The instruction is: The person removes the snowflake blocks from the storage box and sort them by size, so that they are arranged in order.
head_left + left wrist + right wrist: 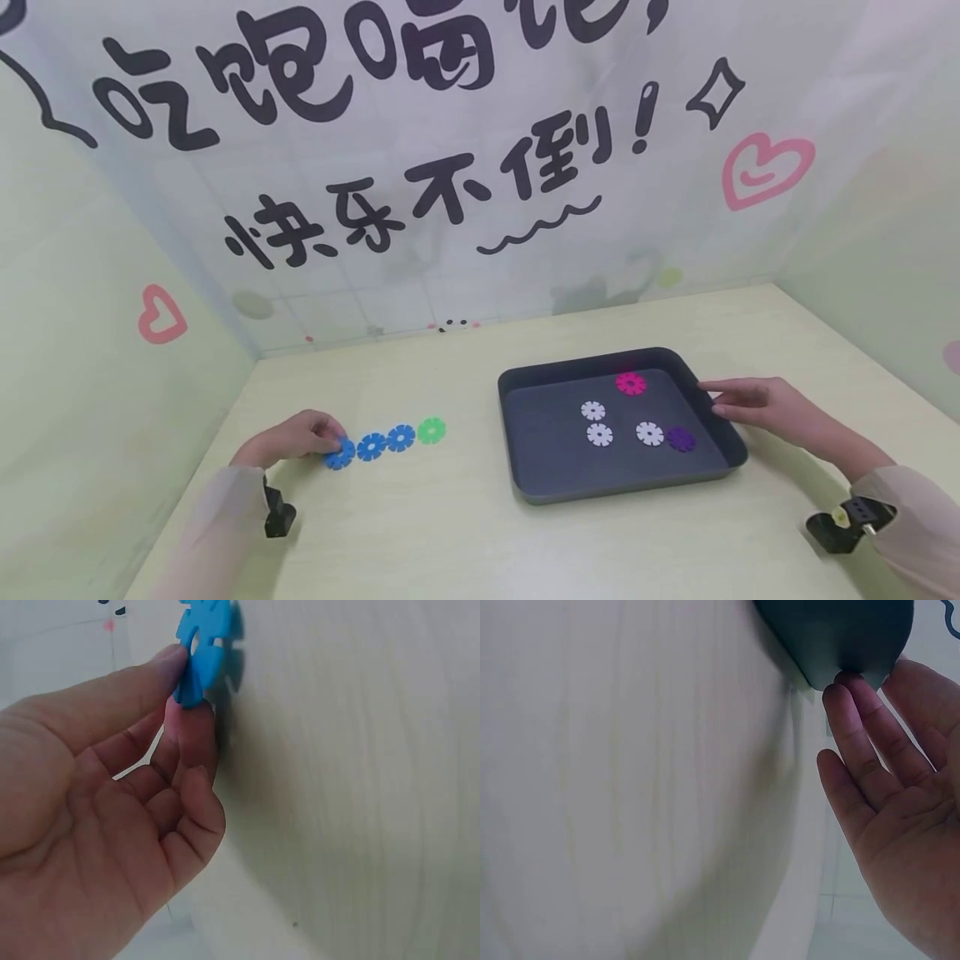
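Observation:
On the left of the table, my left hand pinches a blue notched snowflake disc between thumb and fingers. Its grip shows up close in the left wrist view, where the thumb presses the face of the blue disc. Two more blue discs and a green disc follow it to the right in a row. At the tray's right side, my right hand has its fingers extended. In the right wrist view those fingertips touch the outer wall of the dark tray.
The dark grey tray lies right of the row. Inside are a pink disc, a purple disc and several white discs, one white disc beside the purple. A printed cloth wall closes off the back of the table.

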`<state>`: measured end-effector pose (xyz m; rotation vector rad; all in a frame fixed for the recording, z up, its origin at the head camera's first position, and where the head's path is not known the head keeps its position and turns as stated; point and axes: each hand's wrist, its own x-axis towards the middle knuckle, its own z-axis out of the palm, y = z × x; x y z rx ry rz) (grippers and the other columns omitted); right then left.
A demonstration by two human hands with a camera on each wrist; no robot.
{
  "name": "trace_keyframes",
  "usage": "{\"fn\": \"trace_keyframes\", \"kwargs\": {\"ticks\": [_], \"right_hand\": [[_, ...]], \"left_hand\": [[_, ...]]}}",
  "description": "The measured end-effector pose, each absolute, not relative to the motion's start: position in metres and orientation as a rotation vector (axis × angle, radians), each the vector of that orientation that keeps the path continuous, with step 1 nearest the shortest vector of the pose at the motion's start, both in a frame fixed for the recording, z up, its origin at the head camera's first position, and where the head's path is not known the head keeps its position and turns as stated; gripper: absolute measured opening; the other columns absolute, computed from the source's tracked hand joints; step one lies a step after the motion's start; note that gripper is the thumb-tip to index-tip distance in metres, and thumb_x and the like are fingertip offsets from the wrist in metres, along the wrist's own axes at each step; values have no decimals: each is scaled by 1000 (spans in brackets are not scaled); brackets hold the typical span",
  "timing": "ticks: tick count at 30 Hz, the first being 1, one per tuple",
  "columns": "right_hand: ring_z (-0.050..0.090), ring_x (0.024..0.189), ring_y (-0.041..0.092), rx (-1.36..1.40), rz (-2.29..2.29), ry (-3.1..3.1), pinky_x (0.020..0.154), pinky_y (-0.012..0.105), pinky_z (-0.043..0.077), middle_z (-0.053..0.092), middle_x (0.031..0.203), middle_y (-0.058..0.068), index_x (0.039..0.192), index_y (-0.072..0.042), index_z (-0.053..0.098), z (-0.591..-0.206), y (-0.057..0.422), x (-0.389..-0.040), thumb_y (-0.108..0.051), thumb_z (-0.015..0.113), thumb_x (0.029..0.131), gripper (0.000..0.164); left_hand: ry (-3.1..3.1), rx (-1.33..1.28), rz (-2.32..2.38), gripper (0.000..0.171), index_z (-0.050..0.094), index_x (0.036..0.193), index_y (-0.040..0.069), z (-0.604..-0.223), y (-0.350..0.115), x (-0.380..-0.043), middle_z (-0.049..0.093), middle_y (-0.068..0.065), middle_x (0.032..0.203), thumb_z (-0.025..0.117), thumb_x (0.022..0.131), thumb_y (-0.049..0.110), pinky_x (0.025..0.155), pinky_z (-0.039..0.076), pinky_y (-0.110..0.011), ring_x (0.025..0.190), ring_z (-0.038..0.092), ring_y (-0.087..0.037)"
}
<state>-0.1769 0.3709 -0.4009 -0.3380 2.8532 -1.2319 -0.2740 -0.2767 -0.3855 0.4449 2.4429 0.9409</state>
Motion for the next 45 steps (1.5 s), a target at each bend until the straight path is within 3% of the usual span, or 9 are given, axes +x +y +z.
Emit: {"fn": "trace_keyframes", "kwargs": {"ticks": [14,24,45], "right_hand": [[56,85,-3,-335,-1202,2870,69,24,47,67,96,9,124,5,52,-399,370,-177,-19,63,87,45],[56,86,-4,-331,-1217,2873,70,22,47,66,98,10,124,5,52,-399,372,-175,-18,62,88,44],[56,86,-3,-335,-1218,2866,69,23,47,67,98,11,124,5,52,-401,371,-176,-18,62,88,44]], "left_hand": [[2578,337,898,21,63,95,0,-389,-270,-268,58,-4,88,68,82,16,69,38,-32,78,46,-19],[2612,411,913,22,62,98,1,-379,-256,-278,58,-4,85,64,85,19,69,42,-32,77,50,-19],[2492,885,971,12,61,93,3,-343,-88,-296,58,-3,82,64,85,11,70,45,-29,76,53,-15]]}}
